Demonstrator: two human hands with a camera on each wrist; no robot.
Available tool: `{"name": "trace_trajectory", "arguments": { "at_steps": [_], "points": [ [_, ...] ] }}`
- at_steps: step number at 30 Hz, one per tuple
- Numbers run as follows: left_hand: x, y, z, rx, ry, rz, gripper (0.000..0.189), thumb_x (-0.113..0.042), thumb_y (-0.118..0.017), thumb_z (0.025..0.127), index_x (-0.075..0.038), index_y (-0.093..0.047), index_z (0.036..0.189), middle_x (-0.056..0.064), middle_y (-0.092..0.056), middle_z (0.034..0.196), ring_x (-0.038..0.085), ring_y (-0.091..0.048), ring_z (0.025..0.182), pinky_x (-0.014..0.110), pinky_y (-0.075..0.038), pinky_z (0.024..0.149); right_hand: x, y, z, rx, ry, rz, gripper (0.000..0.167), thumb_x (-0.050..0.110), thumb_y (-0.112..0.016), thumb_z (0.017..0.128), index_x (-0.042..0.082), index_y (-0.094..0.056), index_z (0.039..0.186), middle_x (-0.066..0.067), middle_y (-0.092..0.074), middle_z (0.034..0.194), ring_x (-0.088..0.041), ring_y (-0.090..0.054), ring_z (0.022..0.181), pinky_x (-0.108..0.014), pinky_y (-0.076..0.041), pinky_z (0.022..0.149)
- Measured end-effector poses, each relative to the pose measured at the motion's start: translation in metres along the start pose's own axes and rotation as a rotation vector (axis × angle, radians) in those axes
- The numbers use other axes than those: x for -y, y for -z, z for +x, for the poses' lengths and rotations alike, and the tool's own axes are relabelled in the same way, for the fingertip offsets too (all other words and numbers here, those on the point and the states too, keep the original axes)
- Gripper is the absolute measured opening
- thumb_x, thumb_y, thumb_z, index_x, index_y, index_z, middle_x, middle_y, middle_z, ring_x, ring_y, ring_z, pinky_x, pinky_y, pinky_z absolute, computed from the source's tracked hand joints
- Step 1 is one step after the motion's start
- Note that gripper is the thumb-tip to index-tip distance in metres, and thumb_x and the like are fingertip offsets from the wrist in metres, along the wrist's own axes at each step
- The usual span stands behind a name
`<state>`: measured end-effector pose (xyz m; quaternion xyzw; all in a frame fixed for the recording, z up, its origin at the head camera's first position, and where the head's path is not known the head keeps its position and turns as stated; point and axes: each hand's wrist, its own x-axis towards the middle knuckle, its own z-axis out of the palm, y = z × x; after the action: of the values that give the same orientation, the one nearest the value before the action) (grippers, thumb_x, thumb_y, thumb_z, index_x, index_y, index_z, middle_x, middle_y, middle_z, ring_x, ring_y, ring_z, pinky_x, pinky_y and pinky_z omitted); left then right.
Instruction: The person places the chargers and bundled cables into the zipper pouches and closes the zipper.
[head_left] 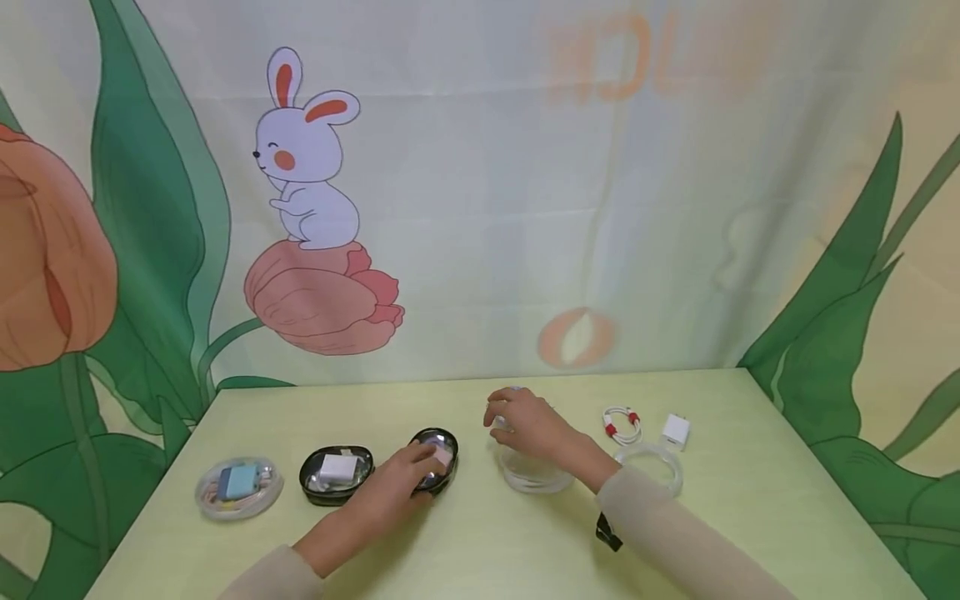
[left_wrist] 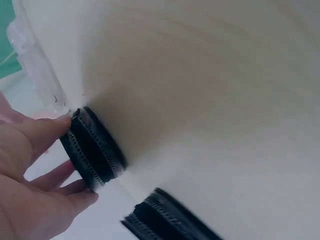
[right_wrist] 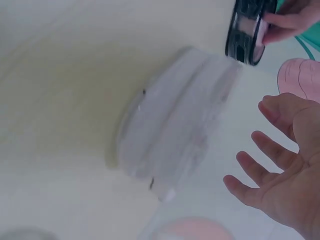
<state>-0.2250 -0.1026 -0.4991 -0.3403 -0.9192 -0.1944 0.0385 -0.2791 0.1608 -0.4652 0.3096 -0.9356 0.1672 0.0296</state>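
My left hand [head_left: 397,487] grips a small black-rimmed zip case [head_left: 447,454] with a clear window; something pale shows inside. In the left wrist view, thumb and fingertips hold opposite sides of this case [left_wrist: 97,147], and its zip runs round the edge. My right hand [head_left: 531,423] hovers over a clear, whitish zip case [head_left: 534,483], fingers loosely bent with nothing between them. The right wrist view has the clear case [right_wrist: 170,120] blurred, apart from the spread right-hand fingers [right_wrist: 255,167].
Left of my left hand sit another black-rimmed case [head_left: 337,475] holding a white charger and a clear case [head_left: 238,490] with a blue charger. At right are a white cable [head_left: 622,427] with red ends, a white charger [head_left: 676,430] and a clear round case [head_left: 671,467]. A printed cloth [head_left: 465,208] hangs behind.
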Motion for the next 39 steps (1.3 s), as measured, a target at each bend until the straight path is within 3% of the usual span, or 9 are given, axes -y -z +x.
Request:
{"name": "trace_trajectory", "arguments": {
  "at_steps": [4,8,14,19,21,26,31,36,39],
  "points": [
    [0.003,-0.002,0.001,-0.038,-0.01,-0.041,0.033,0.015,-0.079,0.076,-0.007,-0.071,0.1,0.022,-0.061,0.135,0.045,-0.057,0.125,0.055,-0.05,0.099,-0.008,0.01,-0.004,-0.015,-0.01,-0.004,0.01,0.013,-0.069,0.096,0.012,-0.074,0.105,-0.014,-0.06,0.138,-0.044,-0.057,0.121,-0.059,-0.052,0.086],
    [0.007,-0.001,0.003,-0.068,-0.054,-0.076,0.043,0.03,-0.068,0.068,-0.006,-0.069,0.092,0.019,-0.067,0.129,0.046,-0.058,0.125,0.056,-0.049,0.099,-0.016,0.016,-0.009,-0.022,-0.019,-0.001,0.01,0.01,-0.069,0.095,0.011,-0.074,0.104,-0.016,-0.06,0.137,-0.045,-0.057,0.121,-0.063,-0.051,0.088],
    [0.015,0.001,0.005,-0.055,-0.118,-0.067,0.051,0.035,-0.061,0.062,-0.008,-0.062,0.089,0.017,-0.067,0.128,0.042,-0.061,0.123,0.048,-0.055,0.092,-0.026,0.019,-0.014,-0.032,-0.016,-0.016,0.011,0.008,-0.068,0.094,0.01,-0.073,0.104,-0.017,-0.06,0.136,-0.045,-0.057,0.12,-0.062,-0.052,0.086],
    [0.021,0.004,0.009,0.018,-0.169,-0.019,0.036,0.016,-0.075,0.075,-0.011,-0.059,0.093,0.013,-0.061,0.13,0.035,-0.064,0.118,0.04,-0.057,0.083,-0.035,0.02,-0.018,-0.091,0.037,-0.003,0.013,0.001,-0.066,0.093,0.007,-0.074,0.101,-0.018,-0.063,0.132,-0.041,-0.059,0.12,-0.055,-0.052,0.095],
    [0.023,0.004,0.01,0.026,-0.192,-0.019,0.031,0.008,-0.08,0.079,-0.011,-0.059,0.091,0.012,-0.061,0.128,0.033,-0.064,0.118,0.041,-0.057,0.088,-0.039,0.019,-0.019,-0.123,0.058,0.002,0.015,-0.001,-0.064,0.092,0.007,-0.075,0.099,-0.018,-0.064,0.13,-0.038,-0.061,0.119,-0.05,-0.051,0.099],
    [0.027,0.009,0.014,0.045,-0.259,-0.052,0.029,0.014,-0.078,0.078,-0.01,-0.064,0.084,0.011,-0.064,0.12,0.03,-0.065,0.116,0.038,-0.056,0.092,-0.047,0.018,-0.023,-0.143,0.066,-0.017,0.018,-0.003,-0.063,0.09,0.008,-0.075,0.096,-0.017,-0.066,0.126,-0.037,-0.062,0.116,-0.049,-0.051,0.098],
    [0.022,0.015,0.018,0.108,-0.251,-0.071,0.023,0.012,-0.07,0.086,-0.011,-0.068,0.083,0.009,-0.062,0.116,0.028,-0.063,0.113,0.037,-0.055,0.091,-0.052,0.017,-0.028,-0.121,0.042,-0.023,0.017,-0.004,-0.063,0.089,0.006,-0.074,0.096,-0.019,-0.065,0.127,-0.039,-0.061,0.118,-0.051,-0.051,0.099],
    [0.017,0.014,0.024,0.063,-0.303,0.033,0.016,0.005,-0.067,0.09,-0.012,-0.066,0.088,0.011,-0.063,0.117,0.029,-0.058,0.114,0.044,-0.051,0.096,-0.057,0.021,-0.031,-0.1,0.043,-0.038,0.015,-0.002,-0.064,0.09,0.007,-0.074,0.098,-0.018,-0.064,0.128,-0.039,-0.062,0.118,-0.05,-0.051,0.098],
    [0.01,0.01,0.03,0.04,-0.353,0.1,0.016,0.002,-0.066,0.09,-0.011,-0.067,0.099,0.007,-0.062,0.12,0.027,-0.056,0.119,0.043,-0.047,0.104,-0.059,0.024,-0.031,-0.093,0.057,-0.048,0.015,-0.003,-0.065,0.09,0.005,-0.074,0.098,-0.02,-0.064,0.127,-0.039,-0.062,0.118,-0.051,-0.051,0.099]
  ]
}}
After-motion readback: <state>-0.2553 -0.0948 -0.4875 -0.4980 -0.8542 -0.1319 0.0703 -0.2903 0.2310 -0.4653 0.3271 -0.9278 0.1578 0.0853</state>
